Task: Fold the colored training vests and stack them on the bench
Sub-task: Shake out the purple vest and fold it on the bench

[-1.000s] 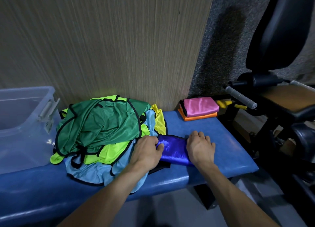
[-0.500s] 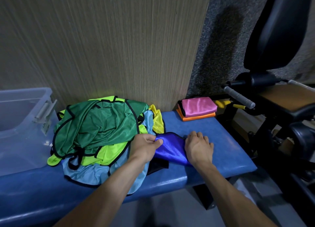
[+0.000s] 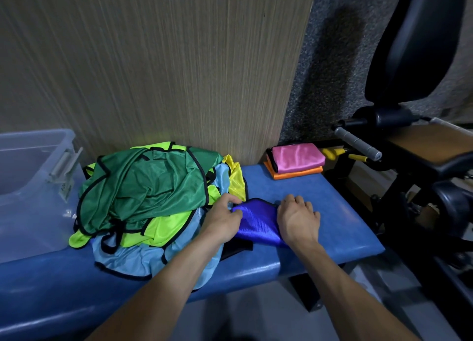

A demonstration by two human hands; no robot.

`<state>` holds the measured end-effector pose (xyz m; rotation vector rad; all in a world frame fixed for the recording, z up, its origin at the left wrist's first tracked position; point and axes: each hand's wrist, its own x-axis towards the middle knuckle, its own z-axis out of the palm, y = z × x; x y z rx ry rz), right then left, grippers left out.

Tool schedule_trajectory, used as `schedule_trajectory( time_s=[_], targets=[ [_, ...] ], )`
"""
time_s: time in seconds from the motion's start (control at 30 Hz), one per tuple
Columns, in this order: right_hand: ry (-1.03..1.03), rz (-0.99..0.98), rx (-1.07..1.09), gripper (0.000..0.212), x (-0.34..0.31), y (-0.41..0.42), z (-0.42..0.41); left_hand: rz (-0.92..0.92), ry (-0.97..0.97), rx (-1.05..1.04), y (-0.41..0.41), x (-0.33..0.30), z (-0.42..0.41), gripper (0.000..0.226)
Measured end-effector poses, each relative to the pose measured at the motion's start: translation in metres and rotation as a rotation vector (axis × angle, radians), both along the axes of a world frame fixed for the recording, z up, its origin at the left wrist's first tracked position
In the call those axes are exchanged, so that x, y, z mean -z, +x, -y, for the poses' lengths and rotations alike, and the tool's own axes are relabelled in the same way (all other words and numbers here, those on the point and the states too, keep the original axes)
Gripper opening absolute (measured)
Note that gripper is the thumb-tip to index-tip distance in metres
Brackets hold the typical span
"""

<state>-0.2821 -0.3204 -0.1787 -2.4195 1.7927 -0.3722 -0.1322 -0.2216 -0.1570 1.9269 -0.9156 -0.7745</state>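
Note:
A folded dark blue vest point(image 3: 258, 222) lies on the blue padded bench point(image 3: 340, 222). My left hand point(image 3: 222, 219) pinches its left edge between thumb and fingers. My right hand point(image 3: 298, 221) grips its right edge with curled fingers. To the left sits a loose heap of vests: dark green point(image 3: 148, 192) on top, neon yellow-green point(image 3: 158, 230), light blue point(image 3: 143, 258) and yellow point(image 3: 236, 179). At the bench's back right corner a folded pink vest point(image 3: 297, 157) lies stacked on a folded orange one point(image 3: 294, 173).
A clear plastic bin point(image 3: 28, 187) stands on the bench at the far left. A wood-grain wall panel point(image 3: 158, 66) rises behind the bench. Black gym equipment with a padded seat point(image 3: 419, 146) and a grey handle point(image 3: 358, 142) stands on the right.
The left hand has gone from pressing on the blue vest to pinching its left edge, and the fabric has bunched up between the hands. Both hands stayed at the vest's ends.

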Motion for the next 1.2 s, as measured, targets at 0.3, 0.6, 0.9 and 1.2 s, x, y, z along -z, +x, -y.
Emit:
schedule_trajectory(
  time_s=[0.3, 0.6, 0.9, 1.2],
  targets=[
    [-0.001, -0.016, 0.008, 0.029, -0.003, 0.000, 0.001, 0.128, 0.032, 0.179, 0.013, -0.001, 0.022, 0.017],
    [-0.008, 0.059, 0.019, 0.041, -0.003, 0.000, 0.005, 0.654, 0.129, 0.083, 0.003, 0.002, 0.024, 0.026],
    [0.184, 0.083, 0.070, 0.051, -0.016, -0.002, 0.004, 1.049, 0.173, 0.270, 0.002, 0.010, 0.027, 0.042],
    [0.222, 0.420, 0.046, 0.046, -0.024, 0.006, -0.006, 1.102, 0.099, 0.234, -0.001, 0.018, 0.022, 0.030]
  ],
)
